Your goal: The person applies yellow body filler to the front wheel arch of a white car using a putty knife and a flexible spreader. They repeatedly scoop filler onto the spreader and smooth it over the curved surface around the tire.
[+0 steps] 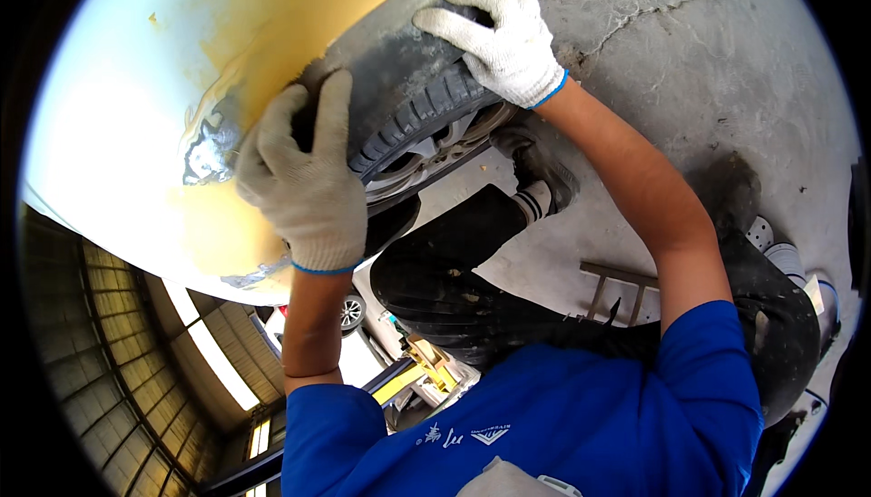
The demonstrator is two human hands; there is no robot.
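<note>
Grey concrete floor (717, 79) runs from twelve round to four o'clock. Filling nine to twelve is a pale vehicle panel (100, 125), cut off by the lens rim at ten. On it, a yellowish patch (263, 16) spreads at eleven. Along the panel's edge, near twelve, lies a dark curved strip (386, 70); the tyre (422, 116) sits behind it, its upper part hidden.

Your left hand (304, 179), gloved, is at ten o'clock: forearm upright, index finger and thumb parted, tips at the strip's inner border. Whether it grips anything in the dark gap cannot be determined; the outer fingers are hard to make out. Your right hand (508, 39), also gloved, sits between twelve and one, forearm angled toward ten-thirty, thumb and fingers spread against the strip; pinch unconfirmed. One silvery spot (209, 152) shows just beside your left hand.
</note>
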